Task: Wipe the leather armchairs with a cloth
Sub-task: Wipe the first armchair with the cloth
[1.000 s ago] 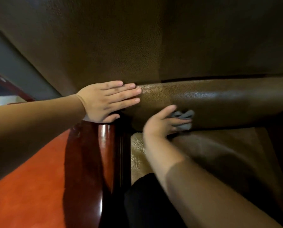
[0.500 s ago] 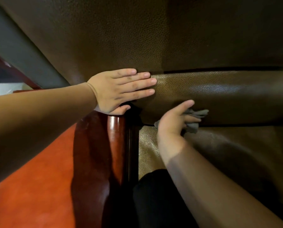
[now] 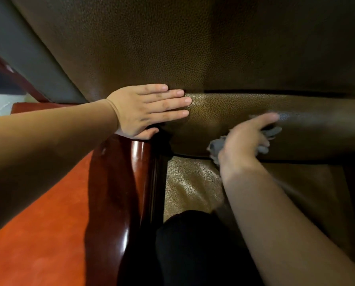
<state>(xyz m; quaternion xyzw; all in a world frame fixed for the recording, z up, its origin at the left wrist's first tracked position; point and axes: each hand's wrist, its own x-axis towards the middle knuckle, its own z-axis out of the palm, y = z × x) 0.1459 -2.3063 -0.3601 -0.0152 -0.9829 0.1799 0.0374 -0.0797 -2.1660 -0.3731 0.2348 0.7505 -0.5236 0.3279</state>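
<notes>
The right hand [image 3: 245, 139], right of centre in the frame, grips a crumpled grey cloth [image 3: 270, 133] and presses it against the rounded leather roll at the foot of the brown leather armchair's backrest [image 3: 193, 48]. Folds of the cloth show on both sides of the hand, a tuft near the wrist and more beyond the curled fingers, while the index finger stretches along the leather, slightly blurred. The left hand [image 3: 147, 110], just left of centre, lies flat with fingers straight and close together on the same roll where it meets the backrest, its thumb tucked beneath against the top of the glossy dark-red wooden armrest [image 3: 137, 162]. Both forearms wear tan sleeves, entering from the left edge and the lower right corner. Below the right hand the lighter leather seat cushion [image 3: 191, 182] catches the light. A dark-clad knee [image 3: 193, 244] rests at the bottom centre on the seat's front. Red carpet [image 3: 38, 234] fills the lower left, and a grey wall [image 3: 17, 38] rises in the upper left.
</notes>
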